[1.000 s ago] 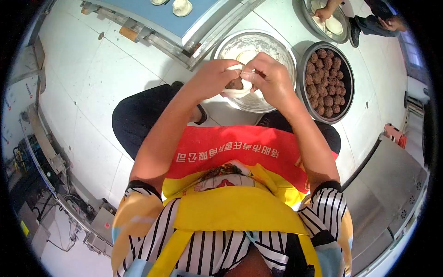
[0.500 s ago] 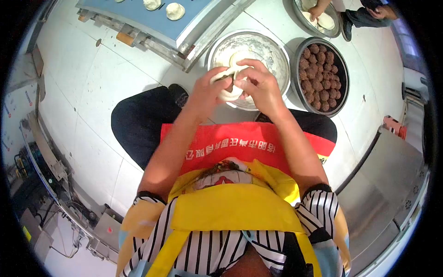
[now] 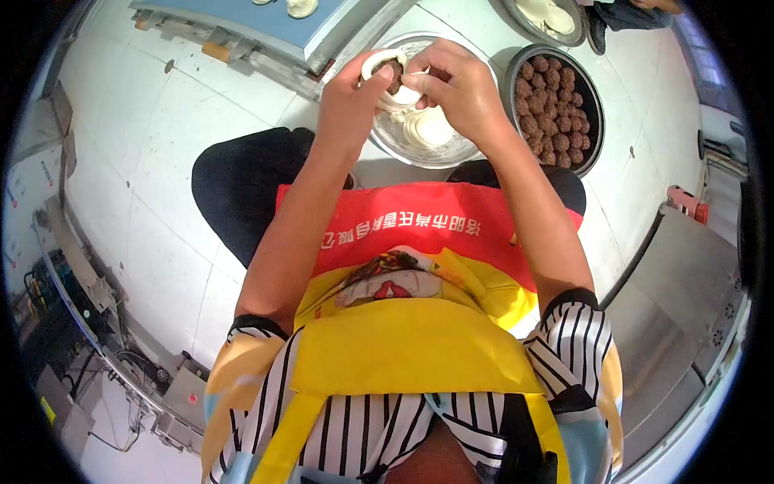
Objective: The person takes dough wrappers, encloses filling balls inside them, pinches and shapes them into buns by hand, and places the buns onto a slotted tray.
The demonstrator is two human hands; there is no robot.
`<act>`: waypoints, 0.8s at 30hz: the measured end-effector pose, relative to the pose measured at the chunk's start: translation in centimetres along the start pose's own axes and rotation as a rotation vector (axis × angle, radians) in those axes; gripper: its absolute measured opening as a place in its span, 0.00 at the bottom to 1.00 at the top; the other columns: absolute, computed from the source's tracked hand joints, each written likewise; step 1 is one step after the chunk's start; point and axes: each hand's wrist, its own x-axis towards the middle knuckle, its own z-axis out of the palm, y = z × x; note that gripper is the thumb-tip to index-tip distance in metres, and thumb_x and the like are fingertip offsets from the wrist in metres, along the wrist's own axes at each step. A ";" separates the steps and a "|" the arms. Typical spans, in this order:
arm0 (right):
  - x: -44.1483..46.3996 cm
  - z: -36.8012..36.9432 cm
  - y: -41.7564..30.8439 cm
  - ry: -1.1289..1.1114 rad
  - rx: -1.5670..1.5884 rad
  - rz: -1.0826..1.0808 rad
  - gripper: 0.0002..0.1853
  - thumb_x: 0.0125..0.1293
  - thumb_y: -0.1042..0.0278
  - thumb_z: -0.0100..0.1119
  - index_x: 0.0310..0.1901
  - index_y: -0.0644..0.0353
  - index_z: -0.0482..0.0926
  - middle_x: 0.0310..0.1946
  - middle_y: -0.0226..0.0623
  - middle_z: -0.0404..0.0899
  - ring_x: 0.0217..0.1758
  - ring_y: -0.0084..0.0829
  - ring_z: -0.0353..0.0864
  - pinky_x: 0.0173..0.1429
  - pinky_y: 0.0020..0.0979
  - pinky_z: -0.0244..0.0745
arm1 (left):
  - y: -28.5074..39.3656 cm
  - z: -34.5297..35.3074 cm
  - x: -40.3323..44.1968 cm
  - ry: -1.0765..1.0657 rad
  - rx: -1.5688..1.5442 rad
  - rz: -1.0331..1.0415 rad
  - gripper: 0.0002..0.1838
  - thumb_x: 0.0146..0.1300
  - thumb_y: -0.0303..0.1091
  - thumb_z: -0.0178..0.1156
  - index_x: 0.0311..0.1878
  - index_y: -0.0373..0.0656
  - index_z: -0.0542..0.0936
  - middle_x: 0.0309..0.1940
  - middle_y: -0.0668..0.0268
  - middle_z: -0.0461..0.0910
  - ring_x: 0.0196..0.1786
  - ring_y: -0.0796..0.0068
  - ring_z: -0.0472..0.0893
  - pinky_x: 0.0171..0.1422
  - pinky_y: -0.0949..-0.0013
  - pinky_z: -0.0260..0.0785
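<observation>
A round white dough wrapper (image 3: 401, 98) is cupped in my left hand (image 3: 348, 105), its rim curled up around a dark brown ball of filling (image 3: 393, 77). My left thumb presses on the filling. On the other side, my right hand (image 3: 459, 85) pinches the wrapper's edge between thumb and fingers. Both hands are over a metal basin (image 3: 439, 160), where several flat dough rounds (image 3: 430, 129) lie at the near side.
To the right stands a dark round tub (image 3: 597, 121) of brown filling balls (image 3: 552, 113). Behind it another basin (image 3: 579, 34) holds dough rounds, with a person's leg and hand beside it. A blue-topped tray (image 3: 242, 18) with dough pieces is at upper left.
My hands and the wrapper have moved up in view, and more of the filling shows. Dough rounds in the basin are now uncovered. The other person's hand has left the far basin.
</observation>
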 end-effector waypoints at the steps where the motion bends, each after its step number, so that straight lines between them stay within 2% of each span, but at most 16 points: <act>1: -0.2 0.2 0.4 0.037 0.034 -0.051 0.04 0.60 0.75 0.62 0.34 0.67 0.79 0.33 0.33 0.75 0.26 0.22 0.77 0.30 0.23 0.74 | 0.0 -0.1 -0.2 -0.004 0.039 0.001 0.19 0.67 0.35 0.55 0.58 0.39 0.74 0.46 0.65 0.78 0.48 0.78 0.78 0.49 0.74 0.75; 4: -0.6 0.2 0.5 0.018 0.086 -0.007 0.03 0.60 0.76 0.62 0.33 0.67 0.79 0.33 0.32 0.75 0.25 0.22 0.77 0.30 0.23 0.74 | -1.1 -0.6 0.1 -0.059 0.120 0.011 0.20 0.67 0.35 0.55 0.59 0.39 0.74 0.44 0.66 0.79 0.45 0.80 0.79 0.47 0.75 0.75; 5: -0.9 0.1 -0.2 0.005 -0.033 0.015 0.04 0.59 0.78 0.61 0.35 0.70 0.79 0.31 0.38 0.75 0.23 0.25 0.78 0.26 0.25 0.74 | -1.3 -1.0 0.3 -0.083 0.170 -0.006 0.20 0.67 0.36 0.55 0.59 0.39 0.74 0.43 0.67 0.79 0.44 0.80 0.79 0.46 0.75 0.75; 6: -1.1 0.2 -0.3 0.013 -0.048 0.004 0.04 0.59 0.78 0.62 0.34 0.70 0.79 0.31 0.37 0.75 0.22 0.25 0.78 0.25 0.26 0.74 | -1.4 -1.2 0.4 -0.105 0.220 -0.023 0.20 0.67 0.36 0.55 0.59 0.39 0.74 0.42 0.68 0.79 0.43 0.80 0.79 0.46 0.74 0.75; 7: -1.3 0.2 -0.5 0.029 0.011 0.057 0.05 0.59 0.77 0.62 0.34 0.70 0.78 0.31 0.37 0.75 0.22 0.24 0.78 0.24 0.25 0.74 | -1.6 -0.9 0.1 -0.049 0.210 -0.025 0.21 0.64 0.38 0.56 0.58 0.38 0.75 0.40 0.62 0.82 0.43 0.78 0.78 0.47 0.74 0.70; 11: -1.4 0.0 -1.1 -0.027 0.074 0.251 0.06 0.59 0.76 0.63 0.33 0.69 0.77 0.30 0.36 0.74 0.24 0.23 0.77 0.24 0.24 0.75 | -1.6 -1.0 -0.2 -0.116 0.285 0.066 0.20 0.64 0.38 0.54 0.56 0.39 0.76 0.36 0.64 0.81 0.38 0.78 0.77 0.45 0.73 0.68; 13: -1.8 0.4 -1.0 -0.042 0.065 0.176 0.05 0.60 0.77 0.63 0.34 0.68 0.77 0.31 0.35 0.75 0.24 0.22 0.76 0.25 0.22 0.73 | -1.6 -1.4 -0.1 -0.144 0.387 0.090 0.19 0.64 0.38 0.54 0.55 0.39 0.76 0.35 0.63 0.80 0.37 0.77 0.76 0.43 0.73 0.67; 16: -2.0 0.8 -0.8 -0.050 0.057 0.057 0.04 0.60 0.77 0.62 0.33 0.69 0.77 0.34 0.36 0.74 0.27 0.22 0.77 0.26 0.23 0.75 | -1.4 -1.9 -0.1 -0.196 0.328 0.071 0.19 0.64 0.38 0.53 0.55 0.39 0.76 0.34 0.62 0.80 0.37 0.79 0.76 0.42 0.73 0.67; 19: -2.0 1.0 -0.4 -0.035 0.031 -0.046 0.04 0.59 0.78 0.62 0.32 0.69 0.77 0.31 0.34 0.73 0.27 0.22 0.77 0.24 0.24 0.76 | -0.1 -2.1 -0.2 -0.268 0.440 0.051 0.19 0.66 0.35 0.53 0.58 0.38 0.75 0.43 0.68 0.80 0.44 0.80 0.77 0.51 0.75 0.69; 21: -1.6 0.8 -0.4 -0.056 -0.039 -0.071 0.04 0.59 0.78 0.62 0.32 0.68 0.77 0.30 0.35 0.74 0.26 0.22 0.77 0.24 0.24 0.75 | -0.1 -2.0 -0.3 -0.238 0.320 -0.042 0.20 0.67 0.36 0.52 0.59 0.39 0.74 0.43 0.67 0.80 0.46 0.79 0.78 0.53 0.74 0.69; 22: -1.4 0.5 -0.7 -0.015 0.053 0.029 0.04 0.59 0.78 0.62 0.32 0.67 0.77 0.29 0.34 0.74 0.25 0.22 0.76 0.23 0.24 0.75 | -0.1 -1.9 -0.4 -0.225 0.261 -0.087 0.20 0.67 0.37 0.52 0.60 0.39 0.74 0.44 0.67 0.80 0.46 0.78 0.78 0.54 0.73 0.69; 23: -1.2 0.1 -1.3 0.027 0.147 0.133 0.04 0.59 0.78 0.62 0.32 0.67 0.76 0.28 0.34 0.74 0.24 0.22 0.76 0.23 0.24 0.75 | 0.6 -1.9 -0.5 -0.235 0.167 -0.110 0.23 0.69 0.40 0.51 0.64 0.41 0.69 0.47 0.65 0.78 0.48 0.76 0.78 0.56 0.71 0.71; 24: -1.1 -0.2 -1.7 0.070 0.239 0.233 0.04 0.58 0.78 0.62 0.32 0.66 0.76 0.27 0.34 0.74 0.23 0.22 0.76 0.23 0.24 0.75 | -0.4 -1.6 -0.6 -0.149 0.238 0.116 0.25 0.70 0.43 0.50 0.65 0.41 0.67 0.48 0.64 0.78 0.49 0.75 0.78 0.56 0.70 0.71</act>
